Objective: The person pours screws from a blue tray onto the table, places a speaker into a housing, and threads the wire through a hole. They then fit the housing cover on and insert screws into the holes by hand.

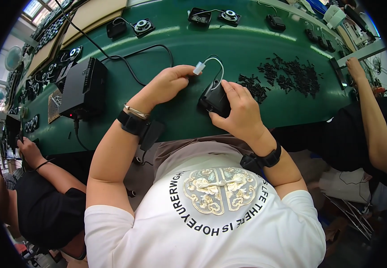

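My right hand (243, 109) grips a small black speaker box (213, 100) just above the table's near edge, thumb on its near side and fingers on its right. A pale wire (223, 71) loops up from the box to a white plug connector (198, 68). My left hand (172, 85) pinches that connector between thumb and forefinger, a little left of the box and apart from it. The face of the box under my right fingers is hidden.
Small black pieces (291, 73) lie heaped on the green table (157, 120) to the right. A black power unit (84, 87) with a cable stands left. Speaker parts (143, 27) line the far side. Co-workers' arms (370, 107) are at the right and left.
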Available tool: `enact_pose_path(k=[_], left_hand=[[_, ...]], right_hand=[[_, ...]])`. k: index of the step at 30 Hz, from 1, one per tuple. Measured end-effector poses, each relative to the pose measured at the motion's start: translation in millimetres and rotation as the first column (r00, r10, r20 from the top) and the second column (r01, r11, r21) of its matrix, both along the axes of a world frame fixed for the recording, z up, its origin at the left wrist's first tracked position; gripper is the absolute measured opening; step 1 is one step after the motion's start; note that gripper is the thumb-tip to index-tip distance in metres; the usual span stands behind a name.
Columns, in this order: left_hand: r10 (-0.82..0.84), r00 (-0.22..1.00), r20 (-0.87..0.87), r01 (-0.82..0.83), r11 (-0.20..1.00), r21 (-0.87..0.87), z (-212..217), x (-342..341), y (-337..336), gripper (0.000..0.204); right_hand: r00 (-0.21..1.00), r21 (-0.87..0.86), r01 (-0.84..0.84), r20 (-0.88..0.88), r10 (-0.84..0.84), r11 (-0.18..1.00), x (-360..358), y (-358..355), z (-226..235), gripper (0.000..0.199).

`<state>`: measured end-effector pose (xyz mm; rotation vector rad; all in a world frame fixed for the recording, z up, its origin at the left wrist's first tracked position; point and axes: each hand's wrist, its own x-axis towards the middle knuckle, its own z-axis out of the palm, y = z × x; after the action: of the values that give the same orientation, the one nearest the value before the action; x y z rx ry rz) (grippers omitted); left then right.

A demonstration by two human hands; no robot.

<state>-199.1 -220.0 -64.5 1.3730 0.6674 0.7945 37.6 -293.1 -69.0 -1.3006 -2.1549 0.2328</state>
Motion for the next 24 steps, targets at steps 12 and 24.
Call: enact_pose_path(k=[12, 24], left_hand=[[0.086, 0.790, -0.607, 0.360, 0.736, 0.574, -5, 37, -13, 0.110], [0.421, 0.816, -0.397, -0.048, 0.733, 0.679, 5, 46, -32, 0.043]], right_hand=[[0.984, -0.067, -0.178, -0.021, 0.177, 0.982, 14, 9, 10, 0.068], [0.944, -0.133, -0.329, -0.062, 0.323, 0.935, 31, 27, 11, 0.072]])
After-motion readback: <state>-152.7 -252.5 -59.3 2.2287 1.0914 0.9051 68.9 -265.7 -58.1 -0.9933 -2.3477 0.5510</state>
